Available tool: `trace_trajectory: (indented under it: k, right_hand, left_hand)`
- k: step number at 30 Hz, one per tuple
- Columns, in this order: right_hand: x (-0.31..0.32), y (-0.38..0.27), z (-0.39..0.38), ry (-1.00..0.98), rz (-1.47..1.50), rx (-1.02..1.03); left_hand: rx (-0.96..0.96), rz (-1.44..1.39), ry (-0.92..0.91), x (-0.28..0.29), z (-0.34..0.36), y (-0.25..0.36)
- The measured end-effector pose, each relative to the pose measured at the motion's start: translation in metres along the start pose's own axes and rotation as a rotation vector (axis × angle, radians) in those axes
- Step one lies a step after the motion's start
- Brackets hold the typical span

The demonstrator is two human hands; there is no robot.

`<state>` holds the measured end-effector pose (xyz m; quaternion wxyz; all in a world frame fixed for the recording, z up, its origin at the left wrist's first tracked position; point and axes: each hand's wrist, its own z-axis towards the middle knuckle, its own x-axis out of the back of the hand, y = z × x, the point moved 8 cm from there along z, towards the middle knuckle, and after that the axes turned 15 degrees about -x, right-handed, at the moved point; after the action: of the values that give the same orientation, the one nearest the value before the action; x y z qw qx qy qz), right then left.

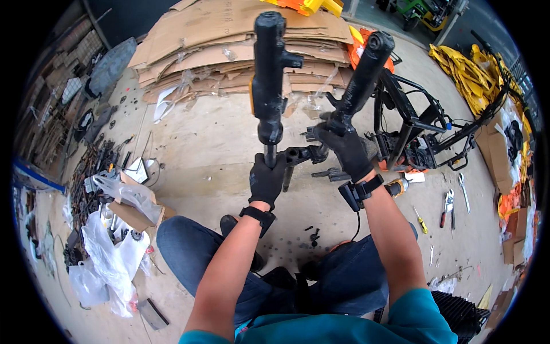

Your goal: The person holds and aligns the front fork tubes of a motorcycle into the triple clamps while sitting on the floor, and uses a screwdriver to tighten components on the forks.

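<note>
A black two-legged front fork (270,80) is held up before me, its legs pointing away and spreading apart. My left hand (267,180), in a black glove, is closed around the thin metal tube of the left leg, below its thick outer sleeve. My right hand (346,150), also gloved, grips the right fork leg (362,80) at the lower end of its thick part. Between my hands shows the fork's crosspiece (303,153), with a short stem (288,179) pointing down. Part of the right tube is hidden by my right hand.
Flattened cardboard (229,34) is stacked ahead. A black metal frame (409,123) stands at right. Near it lie a power tool (396,187), wrenches (463,192) and a yellow screwdriver (421,220). Bolts (314,236) lie between my feet; plastic bags (112,252) and metal parts fill the left.
</note>
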<state>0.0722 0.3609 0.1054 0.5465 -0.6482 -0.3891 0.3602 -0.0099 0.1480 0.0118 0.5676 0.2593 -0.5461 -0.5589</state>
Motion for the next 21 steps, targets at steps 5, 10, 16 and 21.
trace_trajectory:
  k: [5, 10, 16, 21]
  right_hand:
    - [0.0, 0.029, 0.009, 0.005, -0.116, -0.132]
    - [-0.005, 0.024, 0.006, -0.063, -0.127, -0.014]
    - [-0.014, 0.023, 0.009, -0.123, -0.128, -0.054]
    - [-0.008, 0.025, 0.006, -0.051, -0.178, -0.016]
  left_hand:
    - [0.069, 0.03, -0.247, 0.005, 0.004, 0.011]
    - [-0.247, -0.089, -0.459, 0.067, 0.049, 0.088]
    - [-0.309, -0.467, -0.839, 0.079, 0.061, 0.159]
    - [-0.239, -0.621, -0.811, 0.067, 0.055, 0.154]
